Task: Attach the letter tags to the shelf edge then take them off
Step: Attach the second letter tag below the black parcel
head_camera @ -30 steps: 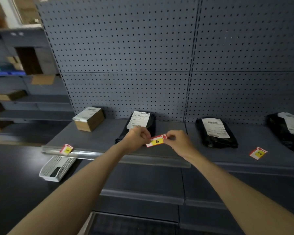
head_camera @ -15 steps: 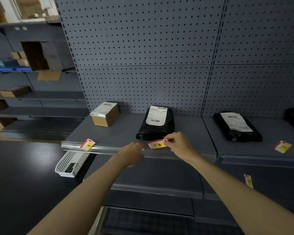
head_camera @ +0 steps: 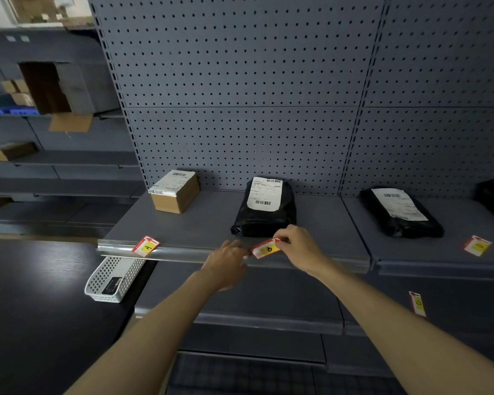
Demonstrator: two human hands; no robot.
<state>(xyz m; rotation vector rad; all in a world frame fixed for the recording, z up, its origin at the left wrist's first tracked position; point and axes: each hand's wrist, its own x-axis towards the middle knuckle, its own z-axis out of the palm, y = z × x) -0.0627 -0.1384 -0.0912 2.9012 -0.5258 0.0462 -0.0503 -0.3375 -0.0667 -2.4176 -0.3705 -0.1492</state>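
A red-and-white tag with a yellow letter label, the B tag, is pinched at its right end by my right hand, just above the shelf edge rail. My left hand rests below and left of the tag, fingertips touching its left end. The A tag sits on the rail at the left. Another letter tag lies at the right shelf's front. A fourth tag hangs on the lower shelf at the right.
On the shelf stand a cardboard box and two black parcels with white labels. A white mesh basket sits below the rail at the left. Pegboard backs the shelving. More shelves with boxes stand far left.
The B tag has come down from mid-air in front of the parcel to the shelf edge. My left hand slid lower and off the tag's top; the view shifted left.
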